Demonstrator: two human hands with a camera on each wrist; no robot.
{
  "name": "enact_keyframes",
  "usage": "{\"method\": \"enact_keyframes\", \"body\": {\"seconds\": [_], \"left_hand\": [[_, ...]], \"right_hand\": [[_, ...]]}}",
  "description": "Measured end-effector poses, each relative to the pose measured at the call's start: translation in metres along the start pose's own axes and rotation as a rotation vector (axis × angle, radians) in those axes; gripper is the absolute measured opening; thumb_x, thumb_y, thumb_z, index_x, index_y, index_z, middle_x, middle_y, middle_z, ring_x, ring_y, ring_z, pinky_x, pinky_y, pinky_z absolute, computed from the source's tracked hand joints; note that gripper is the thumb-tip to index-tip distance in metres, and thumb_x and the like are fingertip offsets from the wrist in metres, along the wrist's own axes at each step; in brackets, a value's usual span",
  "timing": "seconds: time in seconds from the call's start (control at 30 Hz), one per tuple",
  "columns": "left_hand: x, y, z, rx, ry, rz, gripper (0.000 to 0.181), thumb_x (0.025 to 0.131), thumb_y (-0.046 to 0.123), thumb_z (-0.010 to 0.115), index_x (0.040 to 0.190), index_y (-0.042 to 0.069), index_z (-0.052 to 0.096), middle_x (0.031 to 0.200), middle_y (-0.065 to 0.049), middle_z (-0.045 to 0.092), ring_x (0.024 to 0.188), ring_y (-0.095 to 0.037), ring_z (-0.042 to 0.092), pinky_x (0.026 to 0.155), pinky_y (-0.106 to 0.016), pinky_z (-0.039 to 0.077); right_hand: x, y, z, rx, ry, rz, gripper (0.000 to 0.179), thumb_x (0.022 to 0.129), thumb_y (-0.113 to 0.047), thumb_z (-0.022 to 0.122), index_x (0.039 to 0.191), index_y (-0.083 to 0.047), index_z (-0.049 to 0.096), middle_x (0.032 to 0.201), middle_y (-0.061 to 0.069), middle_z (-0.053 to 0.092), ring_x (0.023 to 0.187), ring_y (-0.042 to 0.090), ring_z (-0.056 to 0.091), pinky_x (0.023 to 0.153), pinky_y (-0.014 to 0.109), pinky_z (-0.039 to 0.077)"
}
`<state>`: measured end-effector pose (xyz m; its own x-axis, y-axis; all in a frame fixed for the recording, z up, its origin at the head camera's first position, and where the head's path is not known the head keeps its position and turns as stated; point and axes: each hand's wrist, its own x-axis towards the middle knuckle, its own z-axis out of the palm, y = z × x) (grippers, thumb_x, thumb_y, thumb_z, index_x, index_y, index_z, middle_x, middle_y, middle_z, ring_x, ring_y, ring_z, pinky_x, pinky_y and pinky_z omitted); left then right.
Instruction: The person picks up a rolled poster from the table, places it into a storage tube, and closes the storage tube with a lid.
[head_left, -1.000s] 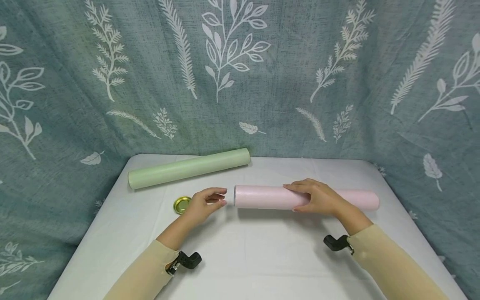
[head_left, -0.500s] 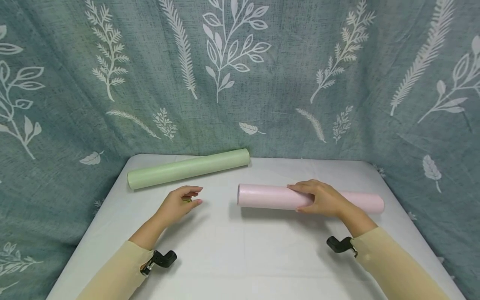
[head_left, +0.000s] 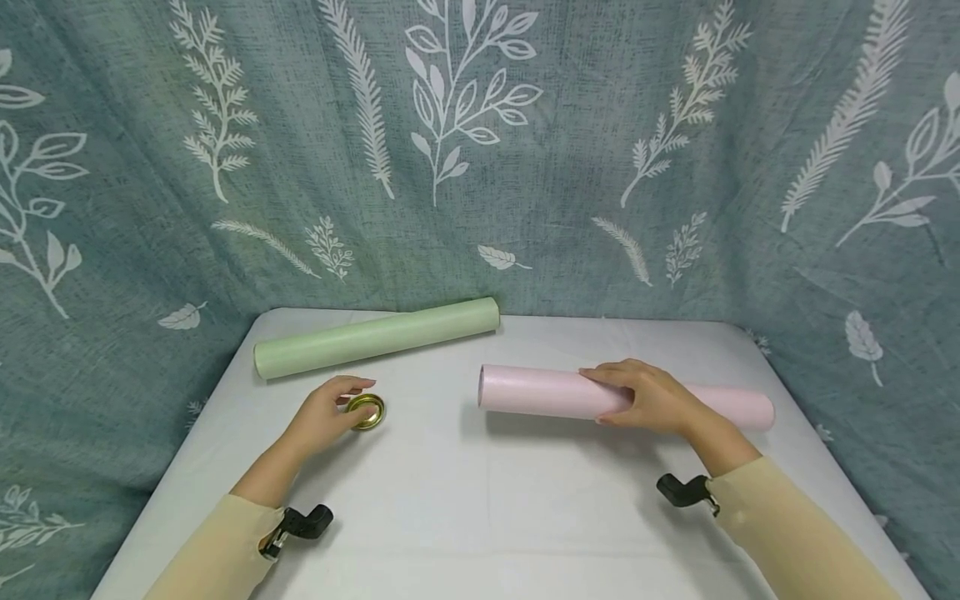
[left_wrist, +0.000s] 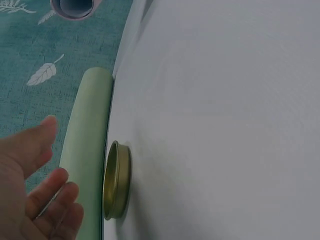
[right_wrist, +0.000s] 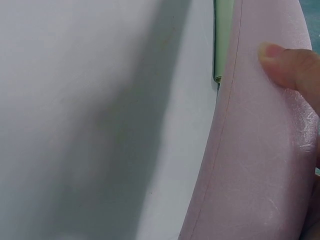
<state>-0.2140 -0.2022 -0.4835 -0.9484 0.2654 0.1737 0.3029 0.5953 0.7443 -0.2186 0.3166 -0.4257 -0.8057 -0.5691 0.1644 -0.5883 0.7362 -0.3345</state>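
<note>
My left hand (head_left: 324,421) hovers beside a round gold metal lid (left_wrist: 120,180), fingers and thumb spread apart. Nothing is between them. The lid, a shallow cap with a raised rim, lies on the white table; the thumb overlaps it in the head view, but the left wrist view shows a gap. On the right, my right hand (head_left: 652,404) grips a pink cardboard tube (head_left: 536,392) around its middle from above. The tube is held roughly level above the table, and its left end is an open hole. In the right wrist view a thumb (right_wrist: 280,62) presses on the pink surface.
A light green tube (head_left: 375,339) lies slantwise near the back left of the white table (head_left: 480,508). Behind the table hangs a teal leaf-patterned curtain (head_left: 555,167), which also encloses both sides. A black camera mount sits on each wrist.
My left hand has moved left, away from the pink tube's open end and back over the gold lid. The right hand has shifted slightly right with the pink tube.
</note>
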Motion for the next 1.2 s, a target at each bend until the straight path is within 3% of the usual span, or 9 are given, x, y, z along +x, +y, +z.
{"method": "enact_keyframes", "body": {"seconds": [0.37, 0.7, 0.9, 1.2], "left_hand": [[-0.004, -0.005, -0.002, 0.097, -0.079, -0.130, 0.059, 0.089, 0.028, 0.078, 0.140, 0.005, 0.057, 0.144, -0.024, 0.047, 0.123, -0.048, 0.052, 0.098, -0.060, 0.045], [0.003, -0.018, 0.001, 0.116, -0.129, -0.159, 0.076, 0.082, 0.034, 0.085, 0.144, 0.003, 0.052, 0.127, -0.024, 0.053, 0.111, -0.036, 0.053, 0.092, -0.054, 0.047], [0.006, -0.027, 0.004, 0.132, -0.146, -0.171, 0.083, 0.079, 0.036, 0.087, 0.145, 0.003, 0.051, 0.126, -0.022, 0.052, 0.114, -0.037, 0.053, 0.095, -0.054, 0.047], [0.007, -0.031, 0.004, 0.133, -0.159, -0.164, 0.082, 0.075, 0.031, 0.090, 0.142, 0.000, 0.054, 0.119, -0.019, 0.053, 0.111, -0.034, 0.052, 0.097, -0.056, 0.044]], "right_hand": [[-0.003, 0.003, 0.002, -0.020, 0.008, -0.018, 0.071, 0.077, -0.042, 0.087, 0.141, -0.026, 0.060, 0.133, 0.000, 0.064, 0.121, 0.030, 0.058, 0.097, 0.053, 0.047], [-0.003, 0.003, 0.003, -0.016, 0.019, -0.019, 0.071, 0.077, -0.041, 0.087, 0.141, -0.028, 0.060, 0.134, 0.000, 0.063, 0.123, 0.030, 0.057, 0.097, 0.054, 0.047], [-0.004, 0.004, 0.004, -0.017, 0.019, -0.018, 0.070, 0.078, -0.040, 0.087, 0.141, -0.026, 0.061, 0.132, 0.000, 0.064, 0.121, 0.030, 0.058, 0.096, 0.053, 0.048], [-0.006, 0.003, 0.006, -0.008, 0.018, -0.010, 0.070, 0.077, -0.039, 0.088, 0.141, -0.027, 0.061, 0.132, 0.000, 0.065, 0.120, 0.029, 0.058, 0.095, 0.052, 0.048]]}}
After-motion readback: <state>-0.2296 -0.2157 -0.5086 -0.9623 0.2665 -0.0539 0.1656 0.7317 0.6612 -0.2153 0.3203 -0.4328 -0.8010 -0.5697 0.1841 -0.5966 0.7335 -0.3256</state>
